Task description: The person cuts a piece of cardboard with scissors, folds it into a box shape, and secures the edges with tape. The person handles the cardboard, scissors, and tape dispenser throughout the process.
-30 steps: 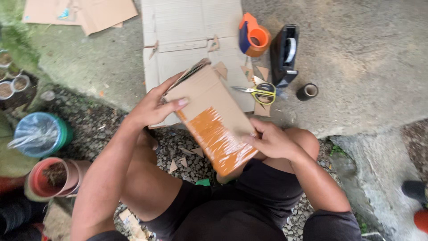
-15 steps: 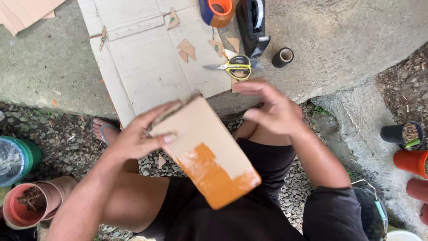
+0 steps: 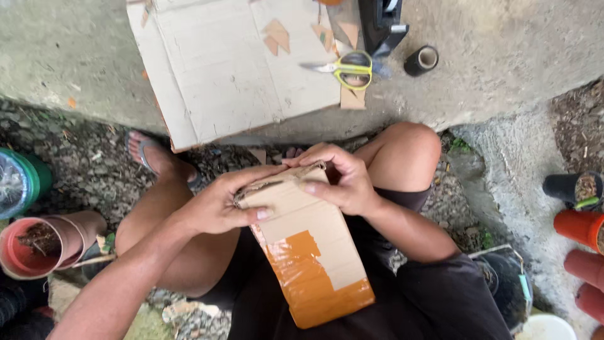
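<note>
Flat brown cardboard packet with orange tape (image 3: 306, 252) being held over the lap.
Far end is being gripped by left hand (image 3: 217, 204) and right hand (image 3: 340, 179); long axis is running toward the body.

Bare concrete right of the black tape roll (image 3: 421, 60) is open; scissors (image 3: 343, 68) block the cardboard sheet's (image 3: 220, 69) edge.

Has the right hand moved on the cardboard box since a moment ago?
Yes. The right hand was raised above the cardboard box, nearer the scissors; now it has come down, farther from them, gripping the box's top edge opposite the left hand.
</note>
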